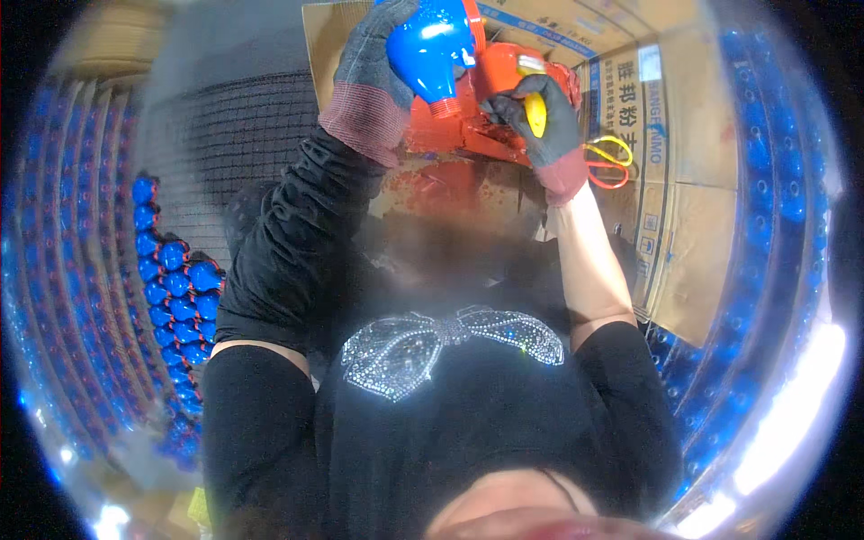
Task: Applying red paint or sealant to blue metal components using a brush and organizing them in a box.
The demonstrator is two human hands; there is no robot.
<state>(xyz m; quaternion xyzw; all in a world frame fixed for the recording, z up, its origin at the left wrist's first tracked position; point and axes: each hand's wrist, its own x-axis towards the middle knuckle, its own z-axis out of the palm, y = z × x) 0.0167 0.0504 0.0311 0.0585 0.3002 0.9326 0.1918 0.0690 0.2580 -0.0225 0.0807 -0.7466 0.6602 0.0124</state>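
My left hand (382,54), in a grey glove with a reddish cuff, is closed on a glossy blue rounded casing (432,54) with a red rim and a narrow red-edged neck pointing down. Just to its right, my right hand (544,112), gloved the same way, grips a yellow-handled tool (536,114). A pale metallic band shows above those fingers; the tool's working end cannot be made out. Behind the right hand is a red rounded object (504,70), close to the casing's rim. Red-coated surfaces (450,126) lie below and behind both hands.
Opened cardboard boxes (630,117) stand behind and to the right. Yellow and red loops (612,162) hang beside the right wrist. Stacked blue parts (180,283) sit at the left, with layered rows of them (81,252) farther out. More blue rows (765,180) line the right.
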